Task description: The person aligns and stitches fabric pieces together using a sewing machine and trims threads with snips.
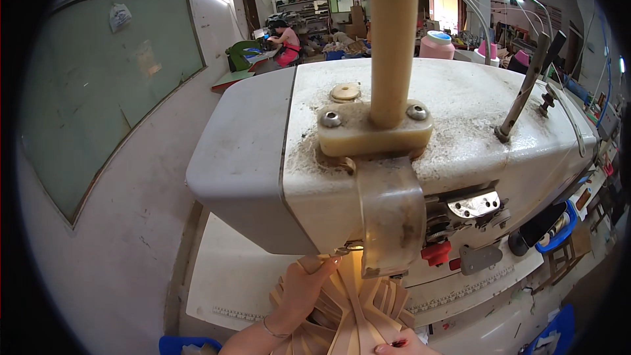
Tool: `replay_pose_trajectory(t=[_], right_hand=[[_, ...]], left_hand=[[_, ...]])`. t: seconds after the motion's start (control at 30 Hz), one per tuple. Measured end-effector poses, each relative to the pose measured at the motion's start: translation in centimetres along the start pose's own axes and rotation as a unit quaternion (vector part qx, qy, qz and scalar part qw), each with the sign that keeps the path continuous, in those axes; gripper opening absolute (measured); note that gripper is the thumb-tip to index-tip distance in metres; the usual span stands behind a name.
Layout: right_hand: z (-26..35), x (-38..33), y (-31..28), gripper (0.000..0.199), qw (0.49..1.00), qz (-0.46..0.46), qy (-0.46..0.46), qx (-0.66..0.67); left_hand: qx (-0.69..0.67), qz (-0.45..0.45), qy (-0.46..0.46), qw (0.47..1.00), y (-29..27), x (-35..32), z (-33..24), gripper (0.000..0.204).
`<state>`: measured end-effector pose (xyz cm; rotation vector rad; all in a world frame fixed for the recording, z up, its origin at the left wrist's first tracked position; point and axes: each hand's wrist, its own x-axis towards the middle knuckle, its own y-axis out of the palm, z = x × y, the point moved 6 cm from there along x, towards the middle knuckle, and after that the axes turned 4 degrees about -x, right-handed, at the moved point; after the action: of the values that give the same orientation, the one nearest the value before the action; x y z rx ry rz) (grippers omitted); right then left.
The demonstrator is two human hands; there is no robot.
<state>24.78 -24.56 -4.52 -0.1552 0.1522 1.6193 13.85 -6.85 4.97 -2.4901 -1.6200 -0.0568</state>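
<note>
A large white sewing machine (243, 131) fills the middle of the view, with a lit spot under its head. Below the light lies a bundle of tan and brown strips (355, 309), fanned out and overlapping; fabric or leather, I cannot tell which. My left hand (305, 289), a thin bracelet at its wrist, grips the strips' left side, fingertips close to the lit sewing area. At the lower edge my right hand (402, 343) pinches the near right part of the bundle, partly cut off by the frame. The machine's head and a clear plastic guard (391, 217) hide the needle.
A beige post (392, 39) rises from the machine top. Ruler strips (460, 292) run along the white table (223, 269). Blue bins (559, 332) stand low at both sides. Thread cones (437, 46) sit behind; farther back a person (287, 43) works at a green machine.
</note>
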Motion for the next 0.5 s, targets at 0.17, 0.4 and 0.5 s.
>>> replay_pose_trajectory(t=[0.17, 0.4, 0.5], right_hand=[[-0.5, 0.2, 0.0, 0.032, 1.0, 0.003, -0.015, 0.003], [-1.9, 0.5, 0.0, 0.031, 0.998, -0.011, 0.024, 0.057], [-1.8, 0.7, -0.2, 0.027, 0.998, -0.015, 0.027, 0.05]], left_hand=[[-0.081, -0.028, -0.057, 0.995, -0.4, 0.2, 2.3, 0.024], [-0.159, -0.031, -0.054, 0.985, 0.1, 0.9, 2.4, 0.018], [-0.093, -0.012, 0.005, 0.996, -0.2, 1.7, 0.9, 0.018]])
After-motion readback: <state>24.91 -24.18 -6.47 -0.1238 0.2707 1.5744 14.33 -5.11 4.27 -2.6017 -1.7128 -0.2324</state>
